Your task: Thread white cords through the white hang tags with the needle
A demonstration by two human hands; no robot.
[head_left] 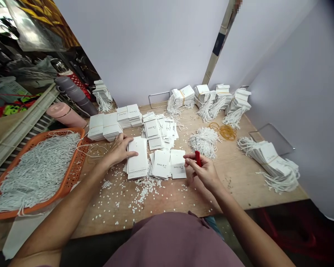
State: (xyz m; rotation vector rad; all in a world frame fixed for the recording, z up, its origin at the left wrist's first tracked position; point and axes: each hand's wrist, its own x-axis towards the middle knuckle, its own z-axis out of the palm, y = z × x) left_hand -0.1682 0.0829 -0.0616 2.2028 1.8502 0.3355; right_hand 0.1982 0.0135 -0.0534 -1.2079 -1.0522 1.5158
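Note:
My left hand (119, 150) rests against the left edge of a stack of blank white cards (137, 159), its thumb and forefinger apart on the top card. In my right hand (204, 170) is a red-handled awl (197, 158), its thin metal shaft pointing up and away from me. The thumb and forefinger of that hand come up to the right edge of a printed hang tag (178, 165); whether they pinch it I cannot tell. Just left of that tag lies a small pile of printed tags (161, 164). Behind these is a looser heap of tags (153, 129).
An orange basket (69, 174) of white strings stands left, near a pink bottle (66, 115). Loose strings (204, 142) and rubber bands (226, 132) lie right of centre. Strung tag bundles (269, 155) line the back and right. Small white paper dots (144, 193) litter the wooden table (247, 185).

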